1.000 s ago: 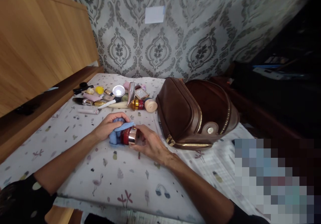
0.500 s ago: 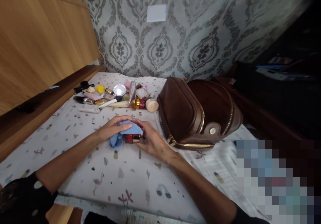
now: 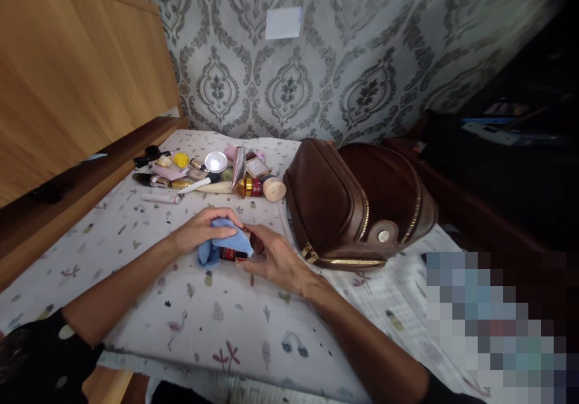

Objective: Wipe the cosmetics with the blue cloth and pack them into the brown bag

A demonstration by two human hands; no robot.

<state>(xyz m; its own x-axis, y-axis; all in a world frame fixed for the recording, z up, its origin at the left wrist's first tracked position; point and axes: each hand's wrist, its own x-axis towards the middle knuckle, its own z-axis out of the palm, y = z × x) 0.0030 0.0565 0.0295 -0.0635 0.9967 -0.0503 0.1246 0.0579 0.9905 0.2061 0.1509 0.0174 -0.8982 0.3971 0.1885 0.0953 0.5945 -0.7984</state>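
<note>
A small red cosmetic jar (image 3: 230,252) lies on the patterned bedsheet (image 3: 217,319), half covered by a blue cloth (image 3: 221,244). My left hand (image 3: 199,229) is closed on the cloth and presses it over the jar's top. From the right side my right hand (image 3: 271,258) grips the jar, fingers curled round it. Most of the jar is hidden under cloth and fingers.
A brown leather bag (image 3: 357,202) with gold zips lies just right of my hands. Behind them is a heap of cosmetics (image 3: 212,175): tubes, brushes, a compact, a gold-capped bottle. A wooden headboard (image 3: 72,84) and ledge run along the left. Patterned wallpaper is behind.
The jar has turned in my right hand, so its gold rim no longer shows. My left hand has drawn the blue cloth further over the jar.
</note>
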